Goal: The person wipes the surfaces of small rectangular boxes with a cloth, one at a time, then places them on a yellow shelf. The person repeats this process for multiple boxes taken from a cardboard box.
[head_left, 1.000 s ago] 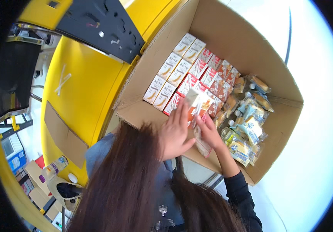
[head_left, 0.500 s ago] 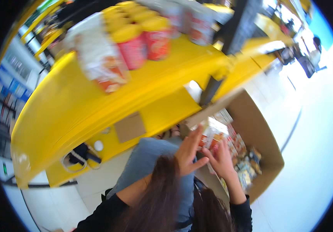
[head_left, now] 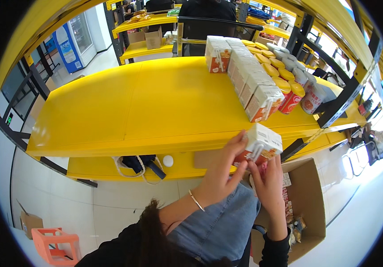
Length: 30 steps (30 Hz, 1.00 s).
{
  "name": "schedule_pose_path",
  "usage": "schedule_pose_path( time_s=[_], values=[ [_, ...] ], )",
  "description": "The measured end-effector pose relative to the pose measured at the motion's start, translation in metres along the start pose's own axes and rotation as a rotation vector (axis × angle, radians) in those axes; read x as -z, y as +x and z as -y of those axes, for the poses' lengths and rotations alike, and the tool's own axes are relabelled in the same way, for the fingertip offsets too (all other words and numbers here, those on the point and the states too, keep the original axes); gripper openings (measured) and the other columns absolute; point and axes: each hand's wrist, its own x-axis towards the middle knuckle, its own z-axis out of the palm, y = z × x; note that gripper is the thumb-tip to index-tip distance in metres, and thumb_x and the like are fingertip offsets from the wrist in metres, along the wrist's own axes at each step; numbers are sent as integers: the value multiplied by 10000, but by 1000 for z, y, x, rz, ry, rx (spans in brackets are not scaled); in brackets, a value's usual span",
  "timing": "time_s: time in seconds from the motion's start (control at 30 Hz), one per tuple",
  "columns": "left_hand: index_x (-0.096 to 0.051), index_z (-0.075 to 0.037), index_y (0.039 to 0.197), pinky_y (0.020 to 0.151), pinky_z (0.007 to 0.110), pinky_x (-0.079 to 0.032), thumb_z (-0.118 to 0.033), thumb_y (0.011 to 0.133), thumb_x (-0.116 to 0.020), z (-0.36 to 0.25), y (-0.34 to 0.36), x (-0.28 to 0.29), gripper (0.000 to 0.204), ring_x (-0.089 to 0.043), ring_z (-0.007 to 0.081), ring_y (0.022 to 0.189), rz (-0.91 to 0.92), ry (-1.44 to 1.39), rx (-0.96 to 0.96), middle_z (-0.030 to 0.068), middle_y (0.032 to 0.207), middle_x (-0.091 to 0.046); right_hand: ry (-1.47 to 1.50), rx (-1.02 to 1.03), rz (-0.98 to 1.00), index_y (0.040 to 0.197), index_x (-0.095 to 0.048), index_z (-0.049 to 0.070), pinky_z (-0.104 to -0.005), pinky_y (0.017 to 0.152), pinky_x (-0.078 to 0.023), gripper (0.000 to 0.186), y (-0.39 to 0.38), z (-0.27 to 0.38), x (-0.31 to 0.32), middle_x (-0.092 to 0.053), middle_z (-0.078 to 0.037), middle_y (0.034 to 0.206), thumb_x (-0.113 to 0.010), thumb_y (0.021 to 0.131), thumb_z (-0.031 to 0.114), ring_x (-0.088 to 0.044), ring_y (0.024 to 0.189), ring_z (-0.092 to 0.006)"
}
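Fingers point(head_left: 233, 149) of both raised hands clasp carton point(head_left: 262, 144).

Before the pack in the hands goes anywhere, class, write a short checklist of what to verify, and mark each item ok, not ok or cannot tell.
1. Both hands on the carton pack: ok; left hand and right hand grip it.
2. Pack held above the yellow shelf edge: ok.
3. Free shelf surface left of the row of carton packs: ok.
4. Row standing upright: ok.
5. Cardboard box open below: ok.
6. Pack undamaged: cannot tell.
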Motion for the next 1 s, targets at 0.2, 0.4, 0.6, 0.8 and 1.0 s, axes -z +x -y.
schedule_pose_path(
  time_s=[0.2, 0.4, 0.6, 0.8, 1.0],
  values=[
    [-455, 19, 1142, 964, 358, -426, -2, 871, -542, 21, 24, 52, 285, -499, 278, 1177, -119, -126, 84, 196, 1263, -487, -72, 131, 23, 1164, -423, -80, -437, 821, -429, 490, 44, 21, -36, -481, -252, 1084, -637, 830, 208, -488, 983, -425],
    [-445, -14, 1121, 979, 350, -416, 11, 846, -577, 45, 41, 87, 306, -497, 230, 1161, -136, -200, 144, 138, 1217, -501, -72, 166, 80, 1236, -396, -76, -415, 840, -440, 528, 67, 24, -59, -486, -252, 1154, -609, 851, 216, -510, 1002, -395],
    [-417, -32, 1172, 976, 337, -409, 13, 826, -608, 51, 41, 100, 398, -475, 200, 1176, -108, -339, 229, 92, 1197, -491, 259, 324, -340, 1190, -495, -43, -318, 723, -443, 353, 77, 55, -25, -572, -175, 1078, -459, 865, 90, -550, 830, -224],
    [-406, -35, 1252, 963, 337, -412, 20, 815, -610, 46, 45, 101, 485, -470, 179, 1166, -46, -180, 168, 83, 1212, -492, 313, 658, -498, 1104, -538, 19, -301, 798, -409, 329, 122, 108, -32, -574, -119, 1110, -464, 839, 199, -515, 894, -173],
    [-367, -20, 1324, 934, 342, -442, 13, 854, -565, 47, 38, 108, 512, -459, 177, 1167, 39, -143, 372, 104, 1229, -482, -249, 647, -185, 975, -584, 81, -356, 782, -432, 339, 140, 92, -83, -568, -56, 991, -597, 637, 66, -542, 941, -256]
  ],
)
